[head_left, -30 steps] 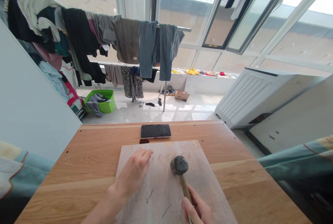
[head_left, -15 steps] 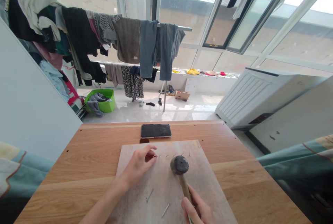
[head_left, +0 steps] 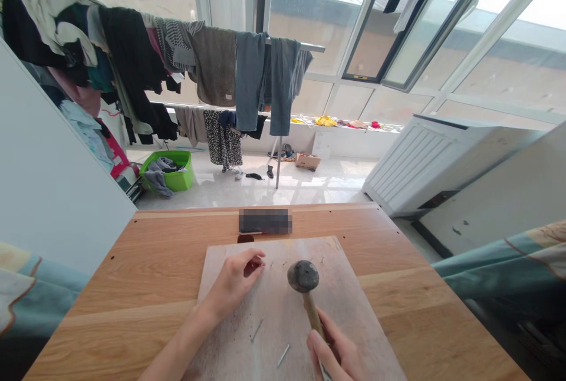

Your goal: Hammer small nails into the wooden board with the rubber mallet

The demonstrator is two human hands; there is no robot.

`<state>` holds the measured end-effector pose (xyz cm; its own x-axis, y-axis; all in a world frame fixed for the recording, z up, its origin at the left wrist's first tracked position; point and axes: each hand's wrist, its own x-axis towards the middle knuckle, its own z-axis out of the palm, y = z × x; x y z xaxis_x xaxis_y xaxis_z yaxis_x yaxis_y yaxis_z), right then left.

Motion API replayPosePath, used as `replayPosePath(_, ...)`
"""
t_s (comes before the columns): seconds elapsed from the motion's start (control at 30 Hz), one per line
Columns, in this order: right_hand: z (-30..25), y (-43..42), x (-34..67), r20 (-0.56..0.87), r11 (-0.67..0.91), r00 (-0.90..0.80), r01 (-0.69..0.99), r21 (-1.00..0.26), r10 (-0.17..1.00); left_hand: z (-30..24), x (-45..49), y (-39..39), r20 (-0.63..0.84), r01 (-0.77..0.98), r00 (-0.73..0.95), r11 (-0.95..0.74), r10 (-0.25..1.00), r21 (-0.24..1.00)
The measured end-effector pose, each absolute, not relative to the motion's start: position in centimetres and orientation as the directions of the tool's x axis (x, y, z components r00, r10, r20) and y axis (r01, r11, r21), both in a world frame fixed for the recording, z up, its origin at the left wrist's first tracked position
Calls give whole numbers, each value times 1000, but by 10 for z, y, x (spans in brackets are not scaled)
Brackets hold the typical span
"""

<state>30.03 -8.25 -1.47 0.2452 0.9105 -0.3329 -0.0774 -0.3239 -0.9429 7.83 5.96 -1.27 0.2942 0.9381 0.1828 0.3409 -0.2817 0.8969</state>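
Observation:
A pale wooden board (head_left: 349, 304) lies on the table (head_left: 150, 263). My right hand (head_left: 336, 354) grips the wooden handle of a hammer (head_left: 303, 278), whose dark head hovers over the board's middle. My left hand (head_left: 234, 281) rests on the board's far left part, thumb and forefinger pinched at a small nail too thin to make out clearly. A short row of nails (head_left: 283, 263) stands in the board beyond the hammer head. Two loose nails (head_left: 256, 329) lie on the board between my hands.
A phone (head_left: 264, 220) lies on the table beyond the board. Past the table stand a laundry rack (head_left: 247, 74) hung with clothes, a green basket (head_left: 170, 171) on the floor, and a white unit (head_left: 433, 157) at the right. Patterned fabric (head_left: 508, 263) borders the table's right side.
My left hand went from lying flat with fingers forward to a pinch at the board's far part. The hammer has shifted slightly to the left and nearer.

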Motion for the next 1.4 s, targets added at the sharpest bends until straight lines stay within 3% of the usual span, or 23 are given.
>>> replayPosePath(0.4,20,-47,256,-232,-242,-81,-140,-960,969,-5,83,59,183,295,248,-254,951,921)
replayPosePath(1.07,5,-51,264,-237,-240,-70,-44,-970,969,-5,78,61,172,353,298,-275,939,894)
replayPosePath(1.17,3,-60,278,-223,-223,5,-32,-974,975,12,74,49,259,491,313,-389,914,780)
replayPosePath(1.23,2,-66,288,-233,-233,90,-16,-972,968,22,78,28,331,600,397,-515,856,612)
replayPosePath(1.4,7,-69,301,-255,-247,209,-65,-967,944,-8,114,-42,407,627,725,-777,556,-56)
